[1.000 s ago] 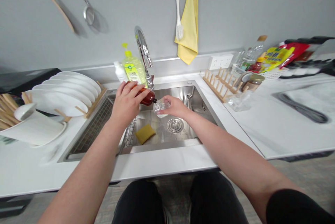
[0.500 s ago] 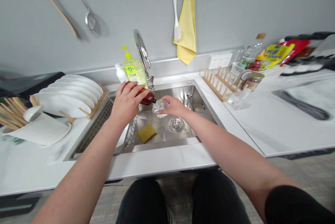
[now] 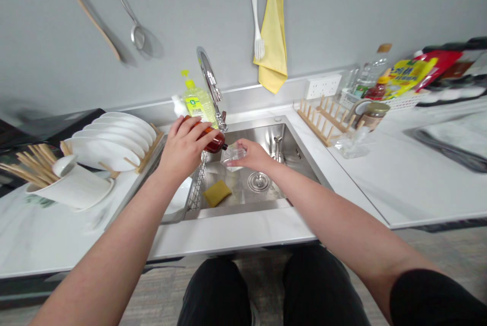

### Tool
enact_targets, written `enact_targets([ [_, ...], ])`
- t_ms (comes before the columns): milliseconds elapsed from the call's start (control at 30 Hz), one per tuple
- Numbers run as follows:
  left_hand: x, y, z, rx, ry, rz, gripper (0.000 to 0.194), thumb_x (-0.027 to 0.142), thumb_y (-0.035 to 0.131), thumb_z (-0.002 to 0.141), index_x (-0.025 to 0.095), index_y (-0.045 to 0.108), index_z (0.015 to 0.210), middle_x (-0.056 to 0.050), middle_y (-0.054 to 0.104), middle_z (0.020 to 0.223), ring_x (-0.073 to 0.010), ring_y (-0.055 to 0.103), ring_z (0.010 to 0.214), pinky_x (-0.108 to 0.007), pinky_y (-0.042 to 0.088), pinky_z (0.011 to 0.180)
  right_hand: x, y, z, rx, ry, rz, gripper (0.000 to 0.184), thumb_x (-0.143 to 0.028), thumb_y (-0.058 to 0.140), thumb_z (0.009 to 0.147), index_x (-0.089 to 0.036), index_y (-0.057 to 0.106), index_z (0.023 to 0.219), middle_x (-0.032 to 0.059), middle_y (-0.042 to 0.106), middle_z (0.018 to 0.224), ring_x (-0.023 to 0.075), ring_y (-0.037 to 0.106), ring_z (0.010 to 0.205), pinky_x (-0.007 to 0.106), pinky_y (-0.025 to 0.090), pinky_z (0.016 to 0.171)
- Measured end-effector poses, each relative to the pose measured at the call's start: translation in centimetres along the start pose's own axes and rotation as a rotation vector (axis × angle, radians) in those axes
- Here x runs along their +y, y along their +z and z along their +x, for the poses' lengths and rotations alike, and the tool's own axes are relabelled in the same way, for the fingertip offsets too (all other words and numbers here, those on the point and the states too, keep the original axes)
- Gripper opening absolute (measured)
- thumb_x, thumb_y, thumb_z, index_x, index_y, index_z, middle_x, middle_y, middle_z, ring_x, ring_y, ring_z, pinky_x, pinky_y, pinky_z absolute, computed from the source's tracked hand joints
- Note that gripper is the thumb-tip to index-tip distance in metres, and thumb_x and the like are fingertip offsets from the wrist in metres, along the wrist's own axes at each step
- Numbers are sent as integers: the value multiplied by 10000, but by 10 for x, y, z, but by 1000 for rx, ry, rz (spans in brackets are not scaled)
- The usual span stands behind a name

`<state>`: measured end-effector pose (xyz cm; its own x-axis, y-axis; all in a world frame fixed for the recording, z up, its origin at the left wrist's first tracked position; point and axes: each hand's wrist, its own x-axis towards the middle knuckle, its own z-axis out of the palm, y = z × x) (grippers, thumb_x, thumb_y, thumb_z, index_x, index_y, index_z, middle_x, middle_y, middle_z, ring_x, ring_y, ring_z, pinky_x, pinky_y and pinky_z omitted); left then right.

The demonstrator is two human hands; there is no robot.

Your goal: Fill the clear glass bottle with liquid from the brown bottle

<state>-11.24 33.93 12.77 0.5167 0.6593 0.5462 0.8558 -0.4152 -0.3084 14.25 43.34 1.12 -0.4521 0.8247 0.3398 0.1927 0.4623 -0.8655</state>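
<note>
Chinese characters, too blurred to read surely, mark the translucent yellow-green pump bottle [image 3: 203, 107] and the yellow plastic pouch [image 3: 409, 78]. Over the stainless-steel sink [image 3: 243, 208], your left hand [image 3: 183, 147], palm down, grips the tilted reddish-brown bottle [image 3: 214, 142], its black tip [image 3: 225, 147] just beside the clear container [image 3: 237, 153] your right hand's [image 3: 254, 156] fingers pinch.

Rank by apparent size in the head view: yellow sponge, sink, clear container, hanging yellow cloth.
1. Sink
2. Hanging yellow cloth
3. Yellow sponge and clear container: unranked; they look close in size and the right hand partly covers the container.
</note>
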Motion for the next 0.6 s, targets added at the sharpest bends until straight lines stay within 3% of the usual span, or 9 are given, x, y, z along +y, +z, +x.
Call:
enact_targets([
  [267,-3,-14,4,-25,37,18,794,-9,657,967,422,695,1633,-62,698,1678,-390,519,1659,-753,320,1421,-3,5,-1,17,-40,44,561,-514,1093,704,-302,737,1082,10,831,1111,290,799,1067,453,626,985],
  [600,-2,-24,14,-25,63,27,749,5,637,989,413,711,1613,-62,712,1657,-379,518,1660,-746,312,1427,-4,4,-1,48,-48,65,595,-522,1097,695,-305,748,1124,21,842,1153,300,801,1094,482,631,1022],
])
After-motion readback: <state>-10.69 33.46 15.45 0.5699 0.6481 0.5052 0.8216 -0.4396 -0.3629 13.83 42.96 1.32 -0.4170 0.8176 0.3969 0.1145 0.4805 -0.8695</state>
